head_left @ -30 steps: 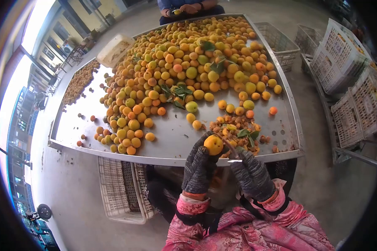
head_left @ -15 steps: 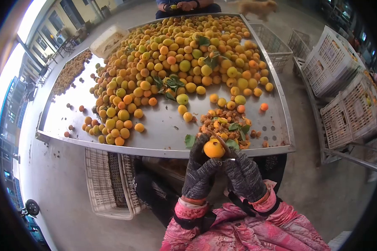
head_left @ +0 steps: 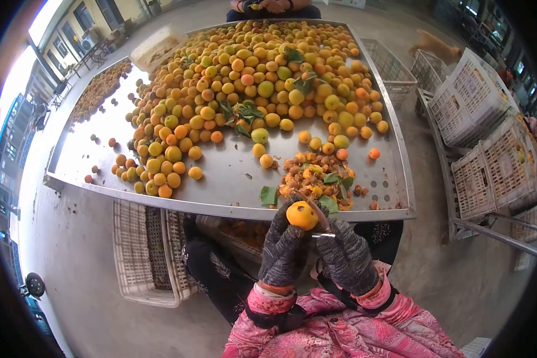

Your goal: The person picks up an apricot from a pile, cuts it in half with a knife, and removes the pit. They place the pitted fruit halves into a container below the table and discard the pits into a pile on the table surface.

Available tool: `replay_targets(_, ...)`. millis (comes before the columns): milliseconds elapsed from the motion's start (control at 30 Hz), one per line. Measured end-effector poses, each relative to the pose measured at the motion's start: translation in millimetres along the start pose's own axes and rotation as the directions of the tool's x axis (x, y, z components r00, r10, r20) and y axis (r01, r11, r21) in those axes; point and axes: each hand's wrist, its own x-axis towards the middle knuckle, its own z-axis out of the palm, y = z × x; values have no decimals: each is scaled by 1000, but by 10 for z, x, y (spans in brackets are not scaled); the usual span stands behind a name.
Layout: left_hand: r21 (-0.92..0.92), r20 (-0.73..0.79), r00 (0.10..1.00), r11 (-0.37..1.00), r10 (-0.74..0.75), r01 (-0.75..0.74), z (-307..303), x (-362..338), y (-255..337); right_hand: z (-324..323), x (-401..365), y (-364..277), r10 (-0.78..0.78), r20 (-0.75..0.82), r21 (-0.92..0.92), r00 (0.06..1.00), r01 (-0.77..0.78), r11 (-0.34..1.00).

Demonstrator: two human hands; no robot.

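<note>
My left hand (head_left: 280, 247), in a dark grey knitted glove, is closed around a yellow-orange apricot (head_left: 302, 215) just beyond the table's near edge. A dark spot shows on the fruit's upper side. Close beside it, my right hand (head_left: 349, 253), gloved alike, has its fingers curled around a small shiny metal tool (head_left: 323, 235), whose kind is mostly hidden by the glove. Just past my hands lies a heap of apricot pits and torn pulp (head_left: 316, 176) with green leaves. Farther back, a large pile of apricots (head_left: 244, 77) covers much of the metal table (head_left: 232, 173).
A white basin (head_left: 157, 48) and small brown pits (head_left: 98, 89) lie at the table's far left. Plastic crates (head_left: 146, 253) stand below; more stacked crates (head_left: 468, 98) sit on a cart at right. Another person's hands (head_left: 268, 6) work across the table. A dog (head_left: 435, 46) is behind.
The apricot in my left hand has turned and risen slightly, with its dark spot now more toward the top. More of the metal tool shows. The dog has moved right; the view has shifted slightly.
</note>
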Motion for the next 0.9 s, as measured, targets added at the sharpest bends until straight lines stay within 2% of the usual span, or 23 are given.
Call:
replay_targets(67,-11,6,1000,1000,-6,6,22,-16,-19,33,-69,75,-206,17,-221,978,205,954)
replay_targets(133,119,-19,1000,993,21,-18,48,-23,-33,22,-58,47,-169,34,-180,985,173,968)
replay_targets(233,210,-57,998,978,12,0,47,-31,-19,23,-64,17,-119,59,-140,991,126,982)
replay_targets(300,161,-35,999,987,32,-25,64,-54,-23,23,-68,-13,-107,67,-142,992,116,983)
replay_targets(367,110,-15,999,993,52,-50,50,-66,-34,10,-71,-63,224,167,89,960,-241,966)
replay_targets(400,20,20,999,999,42,-43,20,-64,-44,8,-70,-66,225,168,88,960,-242,966)
replay_targets(433,-70,55,998,997,36,-32,-2,-68,-46,7,-65,-67,152,124,57,981,-160,985)
replay_targets(467,-72,53,998,997,36,-32,-15,-80,-38,4,-58,-71,75,82,22,994,-77,997)
replay_targets(500,-21,49,998,999,35,-34,-32,-94,-26,-1,-52,-80,76,85,21,993,-78,997)
replay_targets(567,29,44,999,999,31,-33,-56,-107,6,-25,-33,-102,-158,1,-213,987,155,965)
replay_targets(600,80,76,996,995,53,-59,-59,-116,27,-63,-8,-98,-156,2,-215,988,152,965)
replay_targets(667,129,109,991,988,72,-86,-80,-125,41,-167,63,-70,59,180,-14,982,-58,998)
replay_targets(700,175,87,994,982,62,-77,-98,-127,39,-206,78,-87,63,180,-15,982,-61,998)
replay_targets(767,219,65,996,973,55,-68,-98,-127,71,-271,111,-105,238,296,106,925,-279,954)
replay_targets(800,252,75,997,967,13,-32,-63,-132,121,-291,126,-64,240,297,104,924,-281,954)
replay_targets(867,282,79,996,959,-34,10,9,-136,263,-334,134,36,-45,343,56,938,27,998)
replay_targets(900,361,115,985,929,-133,83,52,-119,369,-360,138,61,-41,345,56,938,23,998)
